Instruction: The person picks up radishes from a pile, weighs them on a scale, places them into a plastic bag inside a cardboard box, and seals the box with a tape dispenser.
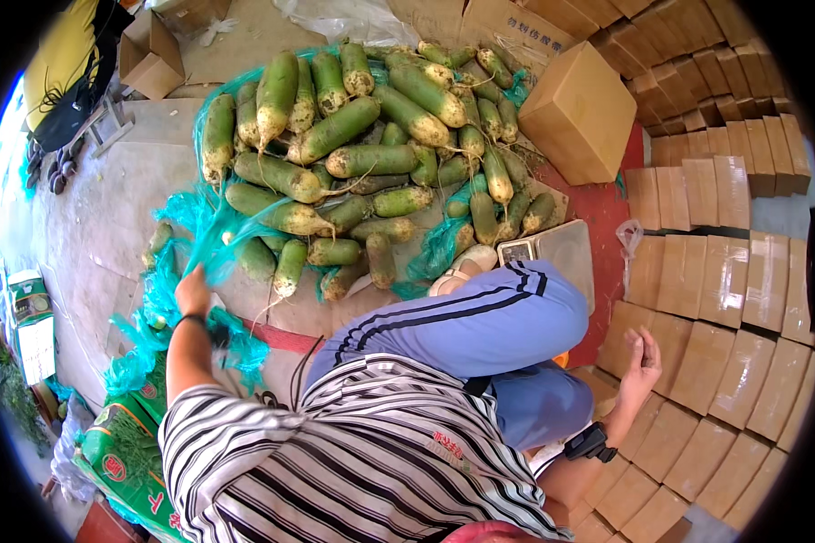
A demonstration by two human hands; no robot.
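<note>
My left hand is closed around a bunched part of a teal plastic mesh bag and pulls it taut beside the pile. Long green radishes with pale, soil-marked tips lie heaped in front of me, partly on teal netting. More loose netting trails below my left hand. My right hand is raised at the far right near the stacked cartons. Its fingers are loosely curled and apart, with nothing in them. A black device is strapped to that wrist.
A closed cardboard box stands right of the radishes. Close to my knee is a flat-topped scale. Stacked cartons line the right side. Green printed sacks lie at lower left, and an open carton sits at upper left.
</note>
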